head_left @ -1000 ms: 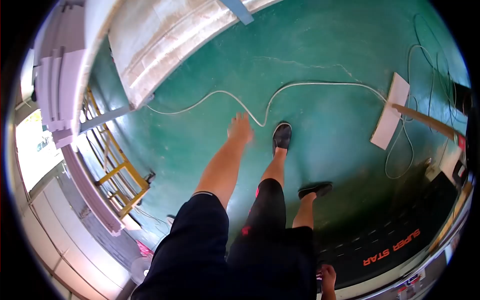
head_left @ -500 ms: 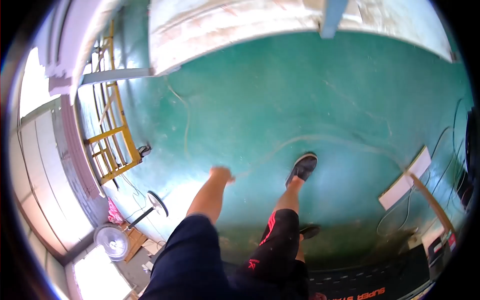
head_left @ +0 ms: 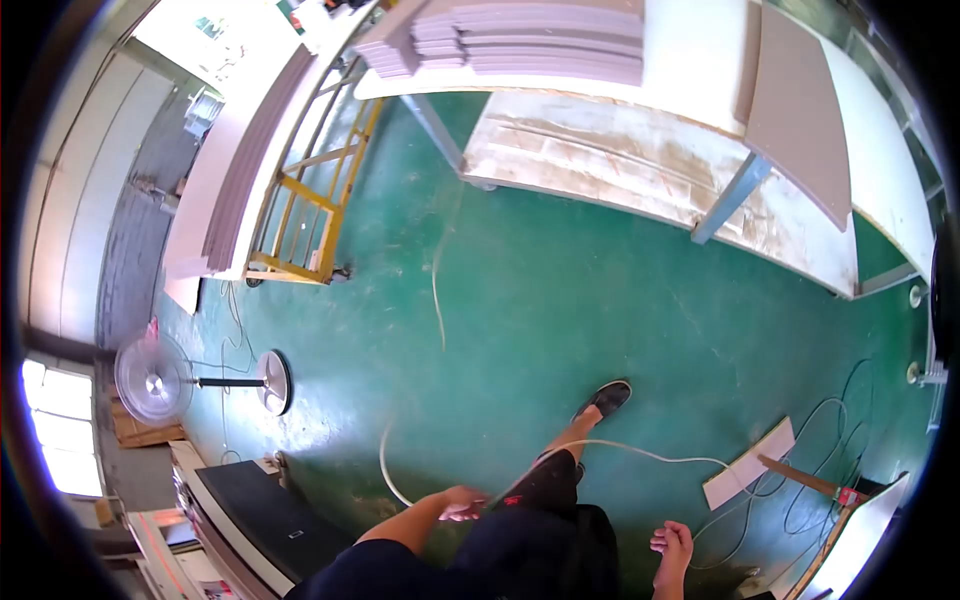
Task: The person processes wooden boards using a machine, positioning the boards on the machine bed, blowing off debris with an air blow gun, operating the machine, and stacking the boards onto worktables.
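My left hand (head_left: pixel 463 503) is closed around a thin pale hose (head_left: pixel 640 452) in front of my waist. One stretch of the hose curves down to the hand from the left. From the other side of the hand it arcs across my leg towards a board on the floor at the right. My right hand (head_left: pixel 674 545) hangs apart from the hose at the lower right. Its fingers are curled in, with nothing visible in them. One dark shoe (head_left: pixel 604 400) is on the green floor ahead of me.
A white-topped workbench (head_left: pixel 690 70) carries stacked panels (head_left: pixel 545 40). At the left, a yellow-framed cart (head_left: pixel 325 225) bears more panels (head_left: pixel 235 170). A standing fan (head_left: pixel 155 384) is near the wall. A narrow board (head_left: pixel 748 464) and loose cables (head_left: pixel 835 440) lie at the right.
My view has tilted up and now takes in the bench top with its panels. My left arm has drawn back towards my body with the hose. My right hand has come into view.
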{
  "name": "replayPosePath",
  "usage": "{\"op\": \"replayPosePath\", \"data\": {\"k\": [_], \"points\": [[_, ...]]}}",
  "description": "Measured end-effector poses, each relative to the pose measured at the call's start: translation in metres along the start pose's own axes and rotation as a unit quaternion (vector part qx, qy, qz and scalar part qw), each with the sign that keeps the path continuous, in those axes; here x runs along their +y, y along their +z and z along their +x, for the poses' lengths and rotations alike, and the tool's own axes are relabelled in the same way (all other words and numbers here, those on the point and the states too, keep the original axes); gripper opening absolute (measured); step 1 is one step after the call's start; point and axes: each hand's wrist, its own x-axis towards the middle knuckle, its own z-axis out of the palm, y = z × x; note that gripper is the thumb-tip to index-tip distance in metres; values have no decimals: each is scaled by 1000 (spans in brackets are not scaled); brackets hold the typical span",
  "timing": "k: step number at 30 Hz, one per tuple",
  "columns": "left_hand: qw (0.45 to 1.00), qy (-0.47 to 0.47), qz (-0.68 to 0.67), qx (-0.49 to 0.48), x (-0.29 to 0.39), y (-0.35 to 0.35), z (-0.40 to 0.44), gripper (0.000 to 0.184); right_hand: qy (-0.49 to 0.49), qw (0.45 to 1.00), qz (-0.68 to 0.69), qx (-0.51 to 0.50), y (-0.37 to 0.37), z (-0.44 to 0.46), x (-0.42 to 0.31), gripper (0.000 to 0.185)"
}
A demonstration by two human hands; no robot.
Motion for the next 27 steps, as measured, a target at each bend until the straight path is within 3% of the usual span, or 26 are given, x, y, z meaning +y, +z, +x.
{"op": "replayPosePath", "data": {"k": [3,4,5,7,9,11,13,15,16,18,20,21,22,23,24,26,27], "points": [[963,154,210,75,17,38,-45,33,-55,994,-63,-67,24,-19,11,14],[952,217,208,57,26,55,-77,34,-170,970,-154,-75,40,-20,18,16],[936,283,206,40,32,73,-103,34,-286,924,-239,-80,58,-24,17,19],[872,368,322,-28,33,105,-119,31,-536,760,-357,-87,122,-74,-37,24],[766,466,434,-88,27,149,-138,28,-562,704,-382,-205,173,-117,-71,29],[700,551,409,-196,12,195,-184,31,-236,773,-402,-429,207,-141,-69,39],[699,425,540,-199,11,218,-223,36,45,701,-434,-564,221,-150,-55,49],[586,500,564,-298,7,195,-249,54,47,670,-464,-578,226,-200,-66,51],[578,570,518,-270,3,175,-265,46,9,660,-406,-632,226,-200,-57,42],[554,692,408,-219,-5,127,-301,31,30,716,-321,-619,228,-210,-66,41],[605,703,247,-281,3,79,-337,26,43,760,-224,-609,238,-219,-80,38],[691,628,104,-341,8,47,-348,19,-381,643,-278,-603,232,-251,-100,36],[725,598,1,-342,16,5,-337,18,-285,682,-366,-565,235,-283,-117,35],[725,578,-200,-318,22,-16,-337,18,-184,710,-444,-515,241,-310,-131,34],[734,593,-233,-236,29,-37,-330,22,-173,696,-466,-518,245,-330,-140,33],[746,658,-99,3,41,-76,-264,24,-143,669,-511,-519,245,-363,-148,31],[725,676,1,131,50,-96,-233,32,-194,682,-474,-522,241,-382,-151,30]]}}
